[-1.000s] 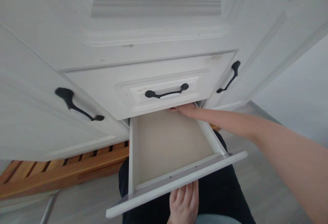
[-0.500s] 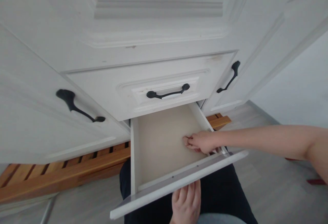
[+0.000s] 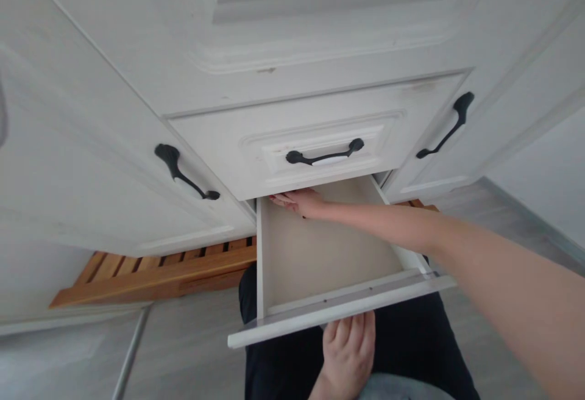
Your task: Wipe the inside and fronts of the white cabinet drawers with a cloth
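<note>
A white drawer with a pale beige bottom is pulled out over my lap. My left hand is at the outer side of its front panel, fingers curled up against it; the fingertips and whatever handle they grip are hidden below the edge. Deep inside the drawer, at the back left corner, my right hand lies low over the bottom with its fingers stretched to the left. Nothing plainly shows in its fingers, though its palm side is hidden. My right forearm crosses above the drawer's right side.
Above is a closed drawer with a dark handle. Cabinet doors with dark handles flank it left and right. A slatted wooden bench runs below the cabinet, above the grey floor.
My right hand has moved from the drawer's front right area to its back left corner, and its fingers have straightened. My left hand stays at the front panel. The view has shifted slightly.
</note>
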`<move>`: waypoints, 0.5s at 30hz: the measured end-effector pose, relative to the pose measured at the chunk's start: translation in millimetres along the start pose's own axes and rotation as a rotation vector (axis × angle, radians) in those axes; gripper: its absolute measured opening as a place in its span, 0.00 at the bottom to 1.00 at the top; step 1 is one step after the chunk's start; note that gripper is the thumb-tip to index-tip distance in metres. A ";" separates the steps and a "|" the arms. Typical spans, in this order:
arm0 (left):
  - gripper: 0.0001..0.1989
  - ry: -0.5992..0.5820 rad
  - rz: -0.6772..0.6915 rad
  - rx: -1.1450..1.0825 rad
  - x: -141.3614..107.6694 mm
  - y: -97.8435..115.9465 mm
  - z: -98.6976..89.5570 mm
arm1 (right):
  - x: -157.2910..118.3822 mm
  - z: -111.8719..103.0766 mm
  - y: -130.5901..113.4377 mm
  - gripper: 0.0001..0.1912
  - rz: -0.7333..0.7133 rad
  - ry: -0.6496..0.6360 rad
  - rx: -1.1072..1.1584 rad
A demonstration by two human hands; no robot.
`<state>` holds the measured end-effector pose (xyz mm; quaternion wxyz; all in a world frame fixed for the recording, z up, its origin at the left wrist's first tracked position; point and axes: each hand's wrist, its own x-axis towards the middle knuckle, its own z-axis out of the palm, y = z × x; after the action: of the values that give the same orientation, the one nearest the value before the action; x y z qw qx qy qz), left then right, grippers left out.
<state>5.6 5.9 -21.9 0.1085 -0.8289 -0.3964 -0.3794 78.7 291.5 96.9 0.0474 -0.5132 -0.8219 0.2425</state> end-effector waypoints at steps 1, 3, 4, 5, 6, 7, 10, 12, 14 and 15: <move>0.22 -0.001 0.000 0.006 -1.3 -0.3 0.4 | 12.0 7.2 -3.5 0.27 0.000 0.010 -0.012; 0.23 -0.007 0.003 0.006 -3.5 -1.1 0.6 | 28.3 21.6 -8.0 0.24 -0.007 0.004 -0.044; 0.23 -0.012 0.011 0.000 -4.2 -1.7 0.3 | 31.8 28.5 -9.0 0.21 -0.015 -0.009 -0.059; 0.24 -0.020 0.023 -0.009 -4.5 -2.2 -0.1 | 31.7 34.9 -9.3 0.19 -0.030 -0.024 -0.072; 0.25 -0.029 0.034 -0.016 -4.4 -2.8 -0.7 | 27.9 40.8 -9.1 0.18 -0.046 -0.043 -0.083; 0.26 -0.035 0.045 -0.022 -4.1 -3.3 -1.2 | 20.8 46.3 -8.8 0.17 -0.075 -0.067 -0.095; 0.26 -0.035 0.052 -0.032 -2.1 -4.2 -2.3 | -14.3 61.1 -10.9 0.15 -0.256 -0.193 -0.119; 0.26 -0.029 0.047 -0.037 -0.5 -4.2 -2.3 | -39.5 70.8 -16.3 0.15 -0.385 -0.272 -0.104; 0.26 -0.028 0.040 -0.044 1.2 -3.8 -2.5 | -57.7 79.5 -24.4 0.16 -0.430 -0.309 -0.061; 0.26 -0.028 0.036 -0.047 2.2 -3.5 -2.8 | -63.2 83.1 -28.7 0.16 -0.425 -0.327 -0.028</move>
<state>2.4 8.1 -18.9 0.0902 -0.8435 -0.3736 -0.3752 57.6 197.5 47.6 -0.0432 -0.2836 -0.9113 0.2953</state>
